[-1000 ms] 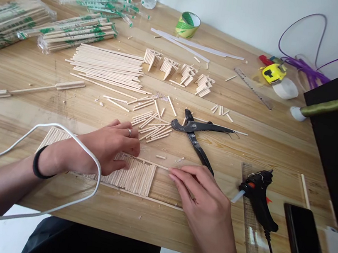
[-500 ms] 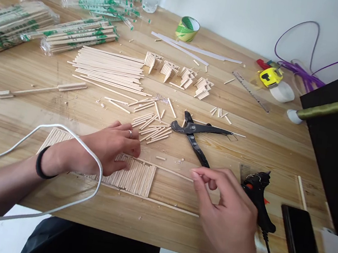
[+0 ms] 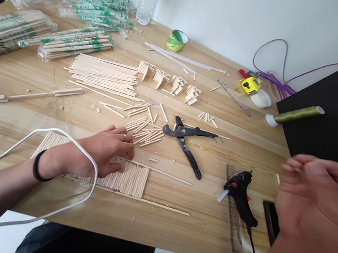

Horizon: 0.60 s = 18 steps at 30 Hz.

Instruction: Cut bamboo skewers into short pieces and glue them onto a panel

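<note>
On table's near edge, left hand [image 3: 107,151] lies flat, pinning stick panel [image 3: 124,176]. Right hand [image 3: 316,197] hovers empty, fingers loosely curled, near glue gun [image 3: 239,193]. Panel looks light and brittle; hold by its rails.

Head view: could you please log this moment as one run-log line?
left hand: flat on stick panel | right hand: raised, blurred, holds nothing visible | glue gun: lying on table | cutters: idle
</note>
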Tool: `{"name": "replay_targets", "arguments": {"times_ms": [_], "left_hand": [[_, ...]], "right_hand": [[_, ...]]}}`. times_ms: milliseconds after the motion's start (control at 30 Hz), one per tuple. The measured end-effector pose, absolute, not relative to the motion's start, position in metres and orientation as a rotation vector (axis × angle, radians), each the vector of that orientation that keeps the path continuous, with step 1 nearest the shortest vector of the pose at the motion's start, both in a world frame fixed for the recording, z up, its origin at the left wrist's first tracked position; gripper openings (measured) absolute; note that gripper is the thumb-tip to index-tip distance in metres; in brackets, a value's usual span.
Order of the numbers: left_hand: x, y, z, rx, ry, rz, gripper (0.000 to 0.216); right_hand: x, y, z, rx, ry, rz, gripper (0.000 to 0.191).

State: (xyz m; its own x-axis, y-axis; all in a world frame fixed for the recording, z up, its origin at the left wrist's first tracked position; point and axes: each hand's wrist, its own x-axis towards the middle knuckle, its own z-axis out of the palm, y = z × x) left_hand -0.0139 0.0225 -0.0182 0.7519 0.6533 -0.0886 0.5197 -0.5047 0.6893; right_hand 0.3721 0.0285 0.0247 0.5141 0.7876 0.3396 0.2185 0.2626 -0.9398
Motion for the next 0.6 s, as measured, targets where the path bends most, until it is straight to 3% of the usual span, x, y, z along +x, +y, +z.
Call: {"name": "replay_targets", "arguments": {"times_ms": [67, 167, 600], "left_hand": [[-0.014, 0.023, -0.019, 2.218, 0.874, 0.242, 0.013], [-0.015, 0.023, -0.022, 2.217, 0.873, 0.273, 0.015], [-0.017, 0.021, -0.025, 2.242, 0.843, 0.303, 0.016]], "right_hand": [[0.388, 0.042, 0.017, -1.429, -1.179, 0.378, 0.012], [0.4, 0.052, 0.007, -1.745, -1.438, 0.517, 0.015], [0.383, 0.011, -0.008, -1.742, -1.153, 0.319, 0.027]]}}
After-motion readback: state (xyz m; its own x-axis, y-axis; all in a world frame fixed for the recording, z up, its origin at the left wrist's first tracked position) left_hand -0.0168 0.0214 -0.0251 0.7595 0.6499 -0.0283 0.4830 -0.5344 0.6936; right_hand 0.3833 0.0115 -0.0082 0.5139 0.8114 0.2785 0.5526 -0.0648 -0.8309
